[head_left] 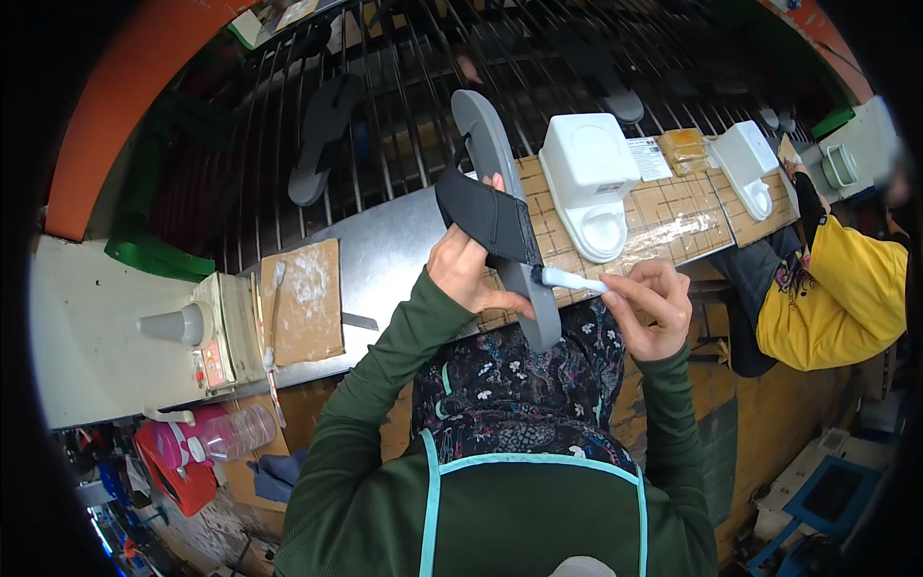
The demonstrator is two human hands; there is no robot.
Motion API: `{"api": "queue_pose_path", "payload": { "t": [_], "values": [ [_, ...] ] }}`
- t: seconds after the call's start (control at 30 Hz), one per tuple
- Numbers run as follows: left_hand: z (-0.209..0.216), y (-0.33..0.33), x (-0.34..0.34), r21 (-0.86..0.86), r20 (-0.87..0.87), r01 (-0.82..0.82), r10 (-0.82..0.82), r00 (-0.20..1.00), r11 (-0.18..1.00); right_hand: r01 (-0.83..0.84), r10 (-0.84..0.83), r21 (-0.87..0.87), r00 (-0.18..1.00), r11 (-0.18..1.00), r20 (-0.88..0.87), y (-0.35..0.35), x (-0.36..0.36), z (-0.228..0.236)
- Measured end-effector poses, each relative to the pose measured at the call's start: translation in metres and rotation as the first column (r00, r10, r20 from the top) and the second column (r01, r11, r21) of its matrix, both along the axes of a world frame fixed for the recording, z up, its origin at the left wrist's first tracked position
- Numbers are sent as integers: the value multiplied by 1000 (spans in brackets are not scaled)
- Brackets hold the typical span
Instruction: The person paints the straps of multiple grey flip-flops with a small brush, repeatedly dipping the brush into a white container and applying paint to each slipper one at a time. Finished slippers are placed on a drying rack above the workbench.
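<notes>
My left hand (466, 269) grips a grey flip-flop sandal (495, 144) by its black strap (486, 216), holding the sole on edge above the workbench. My right hand (654, 303) pinches a white-handled brush (572, 280) whose tip touches the sole just under the strap. Both forearms wear dark green sleeves.
Behind the sandal runs a wire rack conveyor (404, 87) with another dark sandal (322, 135) on it. Two white containers (588, 178) (748, 163) stand on the taped bench. At left lie a brown board (303, 298) and a small machine (207, 332). A person in yellow (836, 288) works at right.
</notes>
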State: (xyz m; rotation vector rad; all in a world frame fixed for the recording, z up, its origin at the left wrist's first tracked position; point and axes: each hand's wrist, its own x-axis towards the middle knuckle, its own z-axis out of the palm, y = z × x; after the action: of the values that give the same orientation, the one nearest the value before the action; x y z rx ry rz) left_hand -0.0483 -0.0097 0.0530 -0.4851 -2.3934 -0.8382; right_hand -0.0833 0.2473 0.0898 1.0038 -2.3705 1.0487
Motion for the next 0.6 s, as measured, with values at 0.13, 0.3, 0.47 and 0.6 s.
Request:
{"api": "queue_pose_path", "payload": {
  "t": [0.13, 0.3, 0.47, 0.6],
  "values": [
    [1, -2, -3, -23, -30, -7, 6, 1000, 1000, -13, 13, 8, 1000, 1000, -9, 1, -1, 1],
    [1, -7, -9, -10, -48, 4, -5, 999, 1000, -15, 16, 14, 1000, 1000, -22, 0, -3, 2],
    [1, -11, -11, -9, -38, 23, -23, 999, 1000, -15, 15, 12, 999, 1000, -29, 0, -2, 2],
    [2, -15, -13, 7, -25, 42, -42, 999, 999, -30, 30, -8, 999, 1000, -14, 1, -2, 2]
  ]
}}
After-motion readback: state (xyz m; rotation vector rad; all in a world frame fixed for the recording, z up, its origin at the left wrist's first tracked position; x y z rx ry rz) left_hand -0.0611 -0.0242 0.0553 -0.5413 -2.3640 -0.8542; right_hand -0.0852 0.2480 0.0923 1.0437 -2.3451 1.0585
